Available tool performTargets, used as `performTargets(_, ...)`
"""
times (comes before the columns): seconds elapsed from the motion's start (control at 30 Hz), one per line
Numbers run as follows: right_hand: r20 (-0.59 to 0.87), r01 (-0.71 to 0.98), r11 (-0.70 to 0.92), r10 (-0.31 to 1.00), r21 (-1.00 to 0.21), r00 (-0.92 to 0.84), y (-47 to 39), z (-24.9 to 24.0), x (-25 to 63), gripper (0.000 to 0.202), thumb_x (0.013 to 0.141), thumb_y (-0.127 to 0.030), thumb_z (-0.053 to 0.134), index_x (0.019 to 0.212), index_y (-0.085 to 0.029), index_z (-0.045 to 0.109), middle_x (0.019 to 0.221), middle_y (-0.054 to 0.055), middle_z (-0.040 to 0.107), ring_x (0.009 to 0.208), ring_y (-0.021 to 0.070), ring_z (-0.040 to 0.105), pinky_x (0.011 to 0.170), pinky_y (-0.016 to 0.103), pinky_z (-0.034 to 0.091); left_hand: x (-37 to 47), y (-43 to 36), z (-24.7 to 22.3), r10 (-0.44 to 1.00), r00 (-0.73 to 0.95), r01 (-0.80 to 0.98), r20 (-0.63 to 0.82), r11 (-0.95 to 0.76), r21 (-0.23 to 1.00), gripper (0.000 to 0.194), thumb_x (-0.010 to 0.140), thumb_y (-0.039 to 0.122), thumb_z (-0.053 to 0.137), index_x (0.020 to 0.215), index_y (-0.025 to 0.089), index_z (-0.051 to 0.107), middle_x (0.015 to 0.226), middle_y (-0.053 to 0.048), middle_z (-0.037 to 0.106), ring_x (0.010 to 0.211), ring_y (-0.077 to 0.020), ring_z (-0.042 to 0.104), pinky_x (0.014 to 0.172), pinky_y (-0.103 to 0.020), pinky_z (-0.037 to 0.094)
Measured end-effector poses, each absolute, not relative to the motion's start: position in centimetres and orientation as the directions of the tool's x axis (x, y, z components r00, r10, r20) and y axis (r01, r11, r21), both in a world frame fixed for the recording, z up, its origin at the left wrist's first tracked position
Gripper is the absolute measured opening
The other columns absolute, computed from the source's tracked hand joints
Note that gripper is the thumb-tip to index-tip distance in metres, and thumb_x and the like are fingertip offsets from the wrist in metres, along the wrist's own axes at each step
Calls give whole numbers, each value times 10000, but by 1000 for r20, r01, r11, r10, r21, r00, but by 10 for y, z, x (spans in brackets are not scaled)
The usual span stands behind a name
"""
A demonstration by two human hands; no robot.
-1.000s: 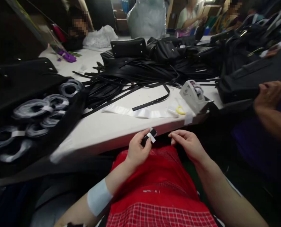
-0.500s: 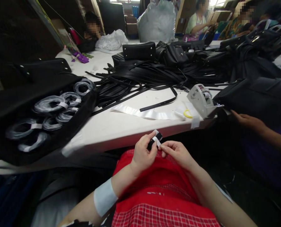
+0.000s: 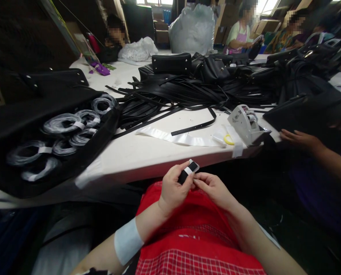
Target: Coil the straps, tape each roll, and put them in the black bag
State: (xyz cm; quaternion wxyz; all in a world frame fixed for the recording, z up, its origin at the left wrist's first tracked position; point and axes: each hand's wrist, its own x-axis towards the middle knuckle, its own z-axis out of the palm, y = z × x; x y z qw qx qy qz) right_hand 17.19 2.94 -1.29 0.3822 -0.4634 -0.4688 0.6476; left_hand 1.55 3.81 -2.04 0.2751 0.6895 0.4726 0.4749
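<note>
A small rolled black strap (image 3: 184, 176) with a band of white tape (image 3: 188, 170) around it is held above my lap, just off the table's near edge. My left hand (image 3: 174, 187) is closed around the roll, thumb and fingers on opposite sides. Close against it, my right hand (image 3: 212, 187) is pinched at the near side, where the tape runs down; its fingertips partly hide what they grip. On the table ahead lie a white strip (image 3: 179, 139) and a loose black strap (image 3: 195, 126). To their right stands a white tape dispenser (image 3: 245, 124).
Several clear-wrapped coils with white bands (image 3: 63, 124) lie on black material at the left. A heap of black straps (image 3: 170, 89) and black bags (image 3: 172, 63) covers the back. At the right, a co-worker's hand (image 3: 299, 139) touches a black bag. A yellow ring (image 3: 228, 139) lies near the dispenser.
The roll has turned a little in my left hand, showing more of its black side. My right fingertips have moved in closer beneath it. The co-worker's bag at the right has shifted.
</note>
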Motion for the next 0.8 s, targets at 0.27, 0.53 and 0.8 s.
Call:
performTargets(0.27, -170, -98, -182, 978, -978, -119, 29, -13, 155, 335, 634, -466, 796, 617, -148, 688, 615, 20, 665, 598, 176, 573, 616, 299, 484, 18, 22, -16, 770, 210, 438, 602, -625, 647, 354, 883, 220, 592, 1237, 217, 586, 1123, -104, 639, 970, -181, 655, 853, -289, 567)
performTargets(0.53, -224, -207, -215, 974, -954, 22, 31, -31, 151, 378, 631, -481, 800, 821, -158, 759, 797, 84, 744, 740, 263, 665, 753, 389, 538, 19, 27, -22, 810, 236, 396, 536, -584, 709, 466, 851, 194, 605, 1309, 248, 534, 1282, -129, 542, 1109, -229, 608, 930, -362, 554)
performTargets(0.8, -419, 218, -367, 862, -904, -285, 34, -62, 178, 445, 632, -580, 736, 923, -249, 799, 1052, 88, 756, 1030, 321, 682, 838, 302, 576, -57, 66, -16, 777, 117, 637, 618, -536, 553, 392, 893, 212, 544, 1282, 183, 515, 1143, -107, 679, 1039, -214, 643, 931, -358, 531)
